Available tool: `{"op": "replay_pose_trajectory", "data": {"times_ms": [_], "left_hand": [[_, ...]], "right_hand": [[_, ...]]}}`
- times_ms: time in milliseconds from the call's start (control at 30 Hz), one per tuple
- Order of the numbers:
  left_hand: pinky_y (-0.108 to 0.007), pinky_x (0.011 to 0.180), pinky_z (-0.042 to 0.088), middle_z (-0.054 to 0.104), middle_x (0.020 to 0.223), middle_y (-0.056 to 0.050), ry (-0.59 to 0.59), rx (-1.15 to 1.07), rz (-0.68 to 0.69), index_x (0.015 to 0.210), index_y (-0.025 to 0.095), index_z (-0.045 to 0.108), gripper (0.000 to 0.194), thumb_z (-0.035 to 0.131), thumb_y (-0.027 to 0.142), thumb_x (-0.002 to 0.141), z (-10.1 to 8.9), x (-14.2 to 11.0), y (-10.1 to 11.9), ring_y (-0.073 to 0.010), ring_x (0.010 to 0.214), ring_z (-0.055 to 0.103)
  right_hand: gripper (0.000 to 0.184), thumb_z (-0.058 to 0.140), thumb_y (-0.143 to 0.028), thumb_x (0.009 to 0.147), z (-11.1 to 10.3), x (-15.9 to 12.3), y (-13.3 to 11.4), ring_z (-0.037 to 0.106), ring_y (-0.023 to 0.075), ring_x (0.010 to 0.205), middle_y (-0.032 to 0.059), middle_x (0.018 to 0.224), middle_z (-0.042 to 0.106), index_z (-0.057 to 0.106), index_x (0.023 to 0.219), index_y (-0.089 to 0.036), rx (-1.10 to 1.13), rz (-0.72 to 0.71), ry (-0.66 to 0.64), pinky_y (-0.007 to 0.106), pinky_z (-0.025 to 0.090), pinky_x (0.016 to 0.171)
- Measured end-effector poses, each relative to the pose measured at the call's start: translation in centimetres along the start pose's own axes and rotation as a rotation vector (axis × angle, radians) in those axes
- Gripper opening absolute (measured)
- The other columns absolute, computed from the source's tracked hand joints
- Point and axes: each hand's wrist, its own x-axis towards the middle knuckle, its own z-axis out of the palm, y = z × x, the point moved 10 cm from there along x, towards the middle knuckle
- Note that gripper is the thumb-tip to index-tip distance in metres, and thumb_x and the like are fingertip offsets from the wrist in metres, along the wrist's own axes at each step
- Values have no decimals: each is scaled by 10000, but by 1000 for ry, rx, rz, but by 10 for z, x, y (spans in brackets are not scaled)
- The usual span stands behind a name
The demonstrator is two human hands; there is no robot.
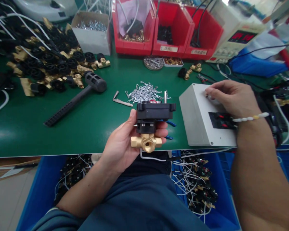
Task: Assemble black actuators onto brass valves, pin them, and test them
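My left hand [121,144] is wrapped round a motorized valve [148,126] and holds it upright at the table's front edge. The valve has a black actuator housing on top and a brass body with ports below; a white cable hangs from it. To the right stands a light grey control box [195,118] with black-and-red terminals [223,120] on its face. The thumb and fingers of my right hand [233,96] pinch a small metal switch [206,95] on this box, partly hidden by the fingertips. Behind the valve lies a pile of metal split pins [146,93].
A black mallet [77,101] and many brass-and-black valves [50,64] lie on the left. Red bins [135,48], a white box of screws [91,35] and a power supply [238,35] line the back. Blue crates [40,192] of wired valves flank my lap.
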Motion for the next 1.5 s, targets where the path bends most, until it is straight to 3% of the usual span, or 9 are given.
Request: {"op": "replay_pose_trajectory", "data": {"times_ms": [167,300,500,633,733,833,967,1233,1500], "left_hand": [[-317,747,647,793,903,-112,-34,-7,43,973,112,748,477,472,498,1015,3,-2,4,-197,771,776],[-368,754,632,757,838,-93,-24,-7,17,1073,138,732,509,479,568,970,1,-1,1,-209,731,740],[-296,599,514,554,641,-5,-49,-122,-37,963,197,710,353,502,476,910,-1,-1,-1,-107,490,475],[-345,630,511,484,590,20,-29,-71,-50,954,221,670,479,500,658,856,-3,-2,-3,-100,457,389],[-394,670,528,499,569,20,-60,-7,-77,949,236,653,582,510,769,767,1,-1,-8,-117,447,417],[-414,690,532,516,548,15,-97,7,-88,948,246,653,625,479,809,739,6,-1,-11,-136,438,445],[-408,671,523,501,527,18,-115,-11,-87,937,247,653,607,470,796,755,7,-1,-12,-139,420,428],[-415,664,515,534,555,7,-219,-56,-26,934,248,680,496,563,696,755,12,-3,-8,-148,426,454],[-407,682,520,569,585,-10,-251,-91,-49,950,194,711,526,530,670,820,14,-2,-10,-153,448,507]], "right_hand": [[107,728,-285,749,-1,0,2,531,118,604,8,686,639,706,774,-183,-15,1,1,300,449,686],[123,734,-300,748,-1,1,4,515,119,614,13,701,643,721,792,-187,-29,-1,1,305,414,673],[194,745,-373,705,4,1,0,503,132,662,38,792,685,736,805,-208,-100,-34,-51,327,372,660],[351,761,-570,687,7,1,-5,520,149,670,58,799,691,719,782,-235,-149,-61,-103,356,404,644],[533,734,-766,642,7,2,-6,532,147,658,62,797,694,722,782,-252,-165,-94,-116,358,406,613],[592,711,-822,635,2,4,-2,501,121,601,56,745,681,745,803,-255,-206,-93,-66,328,363,562],[532,720,-753,697,-4,7,0,471,101,574,42,692,653,756,821,-238,-235,-81,31,308,340,547],[144,735,-384,792,-5,10,7,508,127,580,44,696,659,746,817,-243,-219,51,55,333,364,592],[87,671,-241,862,-3,3,-1,517,119,603,27,700,643,738,811,-225,-221,103,40,311,371,632]]}}
